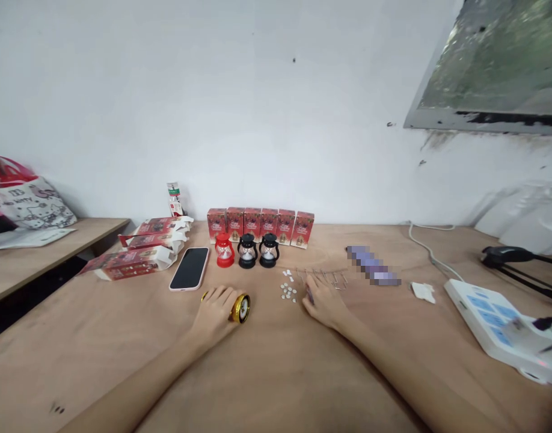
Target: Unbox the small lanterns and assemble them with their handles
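Observation:
My left hand [217, 310] is wrapped round a gold mini lantern [240, 308] lying on its side, its round base facing right. My right hand [323, 300] rests on the table with its fingers curled; a small dark bit shows under the thumb side, too hidden to name. Several bent metal wire pieces [340, 281] lie just beyond its fingertips. To its left are several small button cells [288, 293] and a few little white pieces [287, 273]. Behind the hands stand one red mini lantern [224, 251] and two black mini lanterns [247, 252], upright.
Several red boxes [260, 225] stand in a row near the wall. At left lie opened red cartons [136, 261] and a phone [190, 269]. Right of my hands are a blurred purple object [373, 266], a crumpled tissue [423, 292] and a white power strip [487, 322] with its cable.

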### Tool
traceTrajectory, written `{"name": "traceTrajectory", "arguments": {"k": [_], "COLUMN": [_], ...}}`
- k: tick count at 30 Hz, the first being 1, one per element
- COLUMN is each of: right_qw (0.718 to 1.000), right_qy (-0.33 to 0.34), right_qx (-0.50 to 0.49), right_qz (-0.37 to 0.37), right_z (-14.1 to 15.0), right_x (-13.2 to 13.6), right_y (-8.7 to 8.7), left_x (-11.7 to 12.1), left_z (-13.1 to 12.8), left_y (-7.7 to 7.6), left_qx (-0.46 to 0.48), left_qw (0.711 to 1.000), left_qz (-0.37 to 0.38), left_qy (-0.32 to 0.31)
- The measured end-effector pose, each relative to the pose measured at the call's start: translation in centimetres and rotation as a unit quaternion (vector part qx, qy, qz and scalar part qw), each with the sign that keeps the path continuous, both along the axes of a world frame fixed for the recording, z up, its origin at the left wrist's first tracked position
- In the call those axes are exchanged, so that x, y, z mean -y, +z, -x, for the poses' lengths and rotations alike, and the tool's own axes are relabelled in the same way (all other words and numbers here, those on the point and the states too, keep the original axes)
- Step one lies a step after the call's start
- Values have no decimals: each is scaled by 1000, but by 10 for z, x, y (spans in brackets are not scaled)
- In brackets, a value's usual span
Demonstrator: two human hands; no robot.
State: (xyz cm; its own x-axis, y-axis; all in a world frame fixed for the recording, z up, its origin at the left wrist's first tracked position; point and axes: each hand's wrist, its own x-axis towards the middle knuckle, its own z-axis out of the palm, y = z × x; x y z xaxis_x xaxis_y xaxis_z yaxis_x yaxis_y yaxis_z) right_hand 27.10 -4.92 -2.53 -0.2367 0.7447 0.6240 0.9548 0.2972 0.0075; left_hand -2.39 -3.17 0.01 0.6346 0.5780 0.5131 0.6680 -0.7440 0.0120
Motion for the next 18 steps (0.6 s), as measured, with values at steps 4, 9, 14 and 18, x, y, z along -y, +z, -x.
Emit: {"name": "traceTrajectory", "arguments": {"k": [4, 9, 14, 18], "right_qw": [1000, 998, 985, 960], "right_qy": [2, 16, 105, 206], "right_qx": [3, -4, -59, -80], "right_qz": [-8, -62, -120, -171], "right_z": [0, 1, 15, 37], "right_x": [1, 3, 12, 29], "right_y": [0, 3, 12, 19], "left_x": [0, 4, 9, 18], "left_z": [0, -2, -7, -11], "left_y": [2, 4, 1, 3], "left_qx": [-2, 36, 154, 181], "left_qw": [1000, 999, 984, 973], "left_qz": [2, 12, 4, 8], "left_qy": [-5, -17, -88, -142]}}
